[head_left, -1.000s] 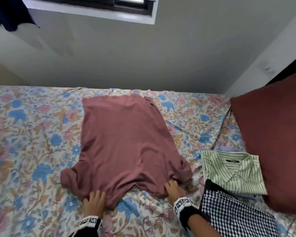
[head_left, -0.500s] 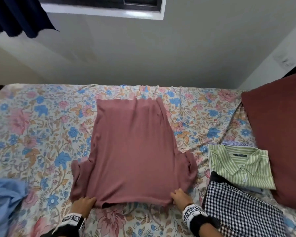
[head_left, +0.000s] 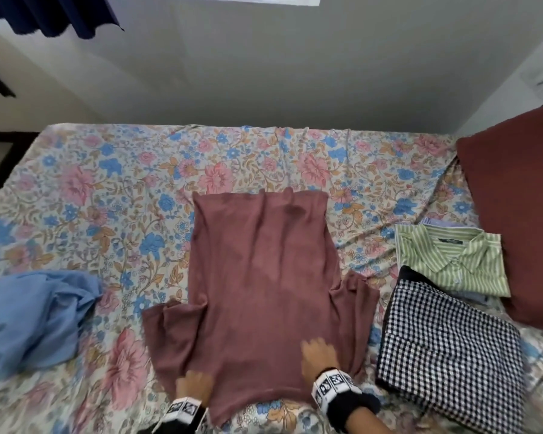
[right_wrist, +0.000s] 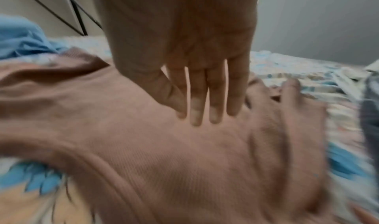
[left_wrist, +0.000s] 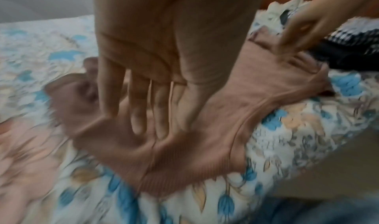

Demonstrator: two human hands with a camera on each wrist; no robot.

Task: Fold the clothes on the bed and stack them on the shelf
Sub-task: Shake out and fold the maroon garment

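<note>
Head view, mauve ribbed shirt (head_left: 257,277) spread flat, sleeves out

Each wrist wore a white band (head_left: 328,386) printed with black square markers (apparently over dark cuffs (head_left: 359,405)).

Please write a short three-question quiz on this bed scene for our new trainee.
1. True or false: both hands lie flat on the mauve top.
2. Which garment is crumpled, not folded? A) green striped shirt B) blue garment C) checked garment
3. Fill in: the maroon pillow lies at the bed's ___ side in the head view.

Key: 1 true: left hand, right hand. 2 B. 3 right.
</note>
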